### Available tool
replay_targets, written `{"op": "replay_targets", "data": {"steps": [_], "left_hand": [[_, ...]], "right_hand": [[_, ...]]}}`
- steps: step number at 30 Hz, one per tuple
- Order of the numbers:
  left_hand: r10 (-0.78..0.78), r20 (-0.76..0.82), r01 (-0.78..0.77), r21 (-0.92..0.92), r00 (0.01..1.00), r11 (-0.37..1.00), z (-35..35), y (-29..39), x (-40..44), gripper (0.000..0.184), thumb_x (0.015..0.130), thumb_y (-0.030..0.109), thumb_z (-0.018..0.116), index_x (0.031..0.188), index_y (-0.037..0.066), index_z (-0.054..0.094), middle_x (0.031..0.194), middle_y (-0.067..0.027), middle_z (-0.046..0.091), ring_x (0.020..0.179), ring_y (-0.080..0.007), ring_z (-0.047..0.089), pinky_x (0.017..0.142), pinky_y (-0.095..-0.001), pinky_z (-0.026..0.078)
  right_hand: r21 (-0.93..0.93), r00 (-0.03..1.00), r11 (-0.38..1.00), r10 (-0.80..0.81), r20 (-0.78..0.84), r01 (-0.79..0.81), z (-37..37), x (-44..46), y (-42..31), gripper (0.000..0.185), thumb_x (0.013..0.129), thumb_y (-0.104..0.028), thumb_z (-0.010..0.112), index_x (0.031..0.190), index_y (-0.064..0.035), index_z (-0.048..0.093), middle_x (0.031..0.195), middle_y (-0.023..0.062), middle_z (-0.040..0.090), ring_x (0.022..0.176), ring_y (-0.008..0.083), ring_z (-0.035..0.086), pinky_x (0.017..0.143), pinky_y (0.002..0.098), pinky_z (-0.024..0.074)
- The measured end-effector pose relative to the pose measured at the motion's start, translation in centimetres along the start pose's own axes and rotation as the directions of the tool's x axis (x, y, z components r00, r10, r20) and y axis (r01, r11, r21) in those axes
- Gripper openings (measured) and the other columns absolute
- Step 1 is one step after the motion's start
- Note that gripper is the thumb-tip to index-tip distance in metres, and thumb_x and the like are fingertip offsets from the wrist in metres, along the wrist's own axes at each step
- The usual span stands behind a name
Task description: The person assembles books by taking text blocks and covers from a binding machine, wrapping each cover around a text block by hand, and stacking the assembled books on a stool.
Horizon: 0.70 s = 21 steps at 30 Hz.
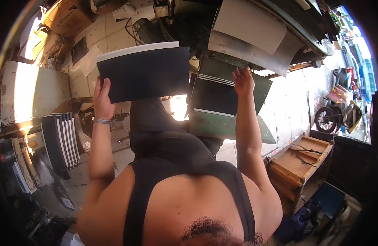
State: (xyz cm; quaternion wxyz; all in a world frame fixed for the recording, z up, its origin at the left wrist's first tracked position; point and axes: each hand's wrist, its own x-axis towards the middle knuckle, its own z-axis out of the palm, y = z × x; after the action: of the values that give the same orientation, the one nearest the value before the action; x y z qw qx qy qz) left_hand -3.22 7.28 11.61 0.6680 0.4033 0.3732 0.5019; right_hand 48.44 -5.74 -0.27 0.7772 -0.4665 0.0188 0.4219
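Note:
My left hand (102,98) grips the lower left edge of a dark-covered book (143,74), thumb on the cover. A white strip of page edges shows along the book's far side, and the book is held above my lap. My right hand (243,80) is raised with its fingers apart and slightly bent, holding nothing that I can see. Beneath it, more dark books (213,96) with white page edges lie on a green metal surface (215,126). My right forearm covers part of that surface.
Several dark books (66,139) stand in a row at the left. A machine with a metal plate (254,53) and a pale sheet (250,24) is at the upper right. A wooden drawer frame (299,160) sits at the right. Beyond it stands a motorbike (328,119). A cardboard box (68,18) is at the upper left.

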Motion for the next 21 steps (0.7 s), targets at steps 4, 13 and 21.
{"op": "replay_targets", "data": {"steps": [4,13,21], "left_hand": [[-0.218,0.14,0.252,-0.319,0.966,0.914,6.2,-4.2,-1.2,0.042,0.104,0.021,0.061,0.142,0.007,0.051,0.135,-0.0047,0.061,0.124,-0.0179,0.057,0.107,-0.0356,0.048],[-0.622,0.256,0.342,0.653,0.74,0.676,11.9,-19.7,-1.8,0.111,0.092,0.057,0.069,0.163,0.001,0.004,0.167,-0.0273,0.015,0.156,-0.0361,0.016,0.123,-0.0417,0.022],[-0.721,0.307,0.344,0.72,0.621,0.603,13.2,-21.9,-3.1,0.112,0.095,0.054,0.065,0.162,0.006,-0.011,0.163,-0.0319,0.023,0.145,-0.0377,0.036,0.114,-0.0395,0.035]], "right_hand": [[0.091,0.997,0.996,0.003,0.081,-0.01,2.6,0.5,-1.6,0.062,0.105,-0.038,0.056,0.156,-0.0118,0.032,0.157,0.0175,0.035,0.143,0.0355,0.038,0.117,0.0565,0.0343],[0.085,0.996,0.993,0.074,0.051,-0.078,0.1,0.0,-6.4,0.039,0.105,-0.027,0.054,0.139,-0.0075,0.053,0.134,0.01,0.06,0.127,0.0296,0.055,0.109,0.0468,0.0429],[-0.051,0.997,0.996,-0.069,-0.043,0.066,-1.4,-1.2,-4.3,0.049,0.106,-0.04,0.052,0.145,-0.01,0.049,0.13,0.0123,0.06,0.111,0.0252,0.061,0.093,0.041,0.0524]]}}
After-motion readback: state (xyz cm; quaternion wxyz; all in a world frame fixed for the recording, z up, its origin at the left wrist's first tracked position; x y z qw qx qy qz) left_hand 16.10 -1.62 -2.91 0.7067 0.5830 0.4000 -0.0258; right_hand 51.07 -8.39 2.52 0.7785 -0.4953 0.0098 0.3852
